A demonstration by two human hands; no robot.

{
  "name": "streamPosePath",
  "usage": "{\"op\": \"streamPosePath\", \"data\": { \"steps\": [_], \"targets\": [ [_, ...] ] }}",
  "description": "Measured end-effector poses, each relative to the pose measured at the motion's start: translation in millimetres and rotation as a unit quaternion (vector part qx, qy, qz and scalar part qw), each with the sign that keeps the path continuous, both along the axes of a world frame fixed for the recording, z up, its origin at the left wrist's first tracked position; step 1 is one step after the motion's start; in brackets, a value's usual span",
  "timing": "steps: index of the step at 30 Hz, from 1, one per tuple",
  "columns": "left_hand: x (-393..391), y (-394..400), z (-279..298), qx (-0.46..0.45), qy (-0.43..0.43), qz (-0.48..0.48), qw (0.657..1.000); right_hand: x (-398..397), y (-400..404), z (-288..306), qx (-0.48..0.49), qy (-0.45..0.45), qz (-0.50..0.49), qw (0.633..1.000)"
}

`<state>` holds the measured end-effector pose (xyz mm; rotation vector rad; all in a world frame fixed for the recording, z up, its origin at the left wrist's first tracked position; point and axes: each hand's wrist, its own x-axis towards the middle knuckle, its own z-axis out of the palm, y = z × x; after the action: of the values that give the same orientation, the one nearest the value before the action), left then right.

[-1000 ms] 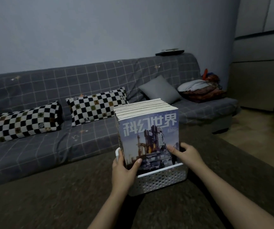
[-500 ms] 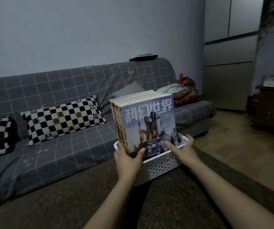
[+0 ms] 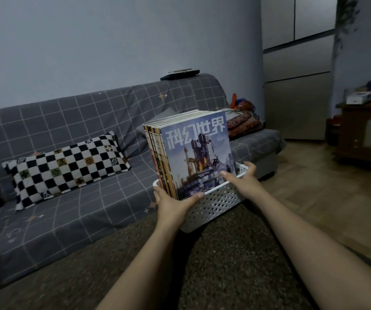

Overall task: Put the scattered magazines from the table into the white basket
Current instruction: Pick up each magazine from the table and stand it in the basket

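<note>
A stack of several magazines (image 3: 193,151) stands upright in the white perforated basket (image 3: 216,204), its front cover blue with large white characters and a tower picture. The basket sits on the dark speckled table (image 3: 225,265) near its far edge. My left hand (image 3: 173,202) grips the basket's left end, thumb lying over the rim against the front cover. My right hand (image 3: 242,177) holds the basket's right end, thumb touching the cover's lower right. The basket's far side is hidden behind the magazines.
Beyond the table runs a grey checked sofa (image 3: 90,175) with a black-and-white checkered pillow (image 3: 66,168) and folded blankets (image 3: 242,124) at its right end. A wooden cabinet (image 3: 366,135) stands at the right, with bare wood floor (image 3: 314,186) between.
The view has swung to the right, bringing the cabinet and floor into sight. The basket with the magazines has turned a little, showing the spines on the left. Both hands stay on its ends.
</note>
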<state>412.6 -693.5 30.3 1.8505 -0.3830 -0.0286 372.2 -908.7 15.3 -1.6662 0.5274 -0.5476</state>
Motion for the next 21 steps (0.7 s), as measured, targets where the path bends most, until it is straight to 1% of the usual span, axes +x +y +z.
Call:
{"op": "streamPosePath", "data": {
  "steps": [2,3,5,7,10,13,16,21],
  "targets": [
    [3,0,-1,-0.003,0.006,-0.009,1.000,0,-1,-3,0.004,-0.001,0.006,1.000],
    [4,-1,-1,-0.007,0.011,-0.007,1.000,1,-1,-5,0.022,-0.001,0.009,1.000],
    [5,-4,-2,-0.033,0.028,0.012,0.999,3,0,-12,0.066,0.012,0.001,0.998],
    [4,-6,-5,-0.065,0.058,0.038,0.995,5,0,-17,0.085,0.020,-0.005,0.996],
    [0,-10,-13,-0.107,0.093,0.049,0.989,9,-4,-20,0.092,0.021,0.006,0.995],
    [-4,-17,-18,-0.124,0.091,0.053,0.987,13,-9,-21,0.094,0.025,0.007,0.995],
    [-5,-24,-18,-0.127,0.087,0.063,0.986,16,-13,-21,0.094,0.030,-0.001,0.995],
    [1,-26,-16,-0.105,0.091,0.057,0.989,17,-15,-19,0.098,0.039,0.004,0.994]
  ]
}}
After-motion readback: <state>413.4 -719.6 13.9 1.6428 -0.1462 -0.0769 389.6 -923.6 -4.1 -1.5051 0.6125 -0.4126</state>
